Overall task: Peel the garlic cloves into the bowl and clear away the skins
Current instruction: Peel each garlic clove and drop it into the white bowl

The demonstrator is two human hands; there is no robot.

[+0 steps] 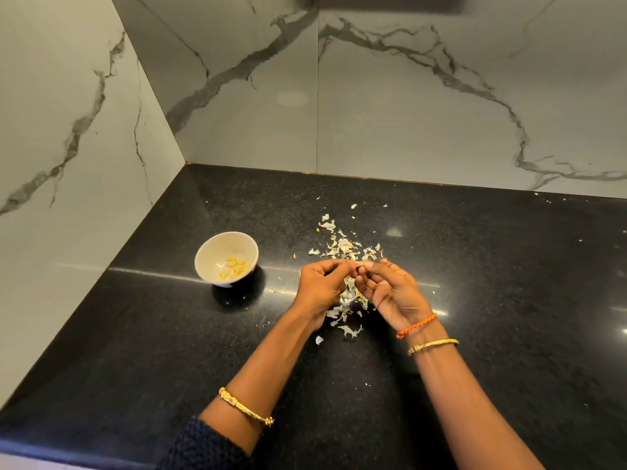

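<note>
A small white bowl stands on the black counter left of my hands, with several peeled yellow garlic cloves inside. My left hand and my right hand meet above the counter, fingertips pinching a small garlic clove between them; the clove is mostly hidden by the fingers. Loose white garlic skins lie scattered just beyond my hands, and more garlic skins lie beneath and behind them.
The black granite counter runs into a corner of marble-patterned walls at the back and left. Its front edge is near my elbows. A few skin flecks lie far right near the back wall.
</note>
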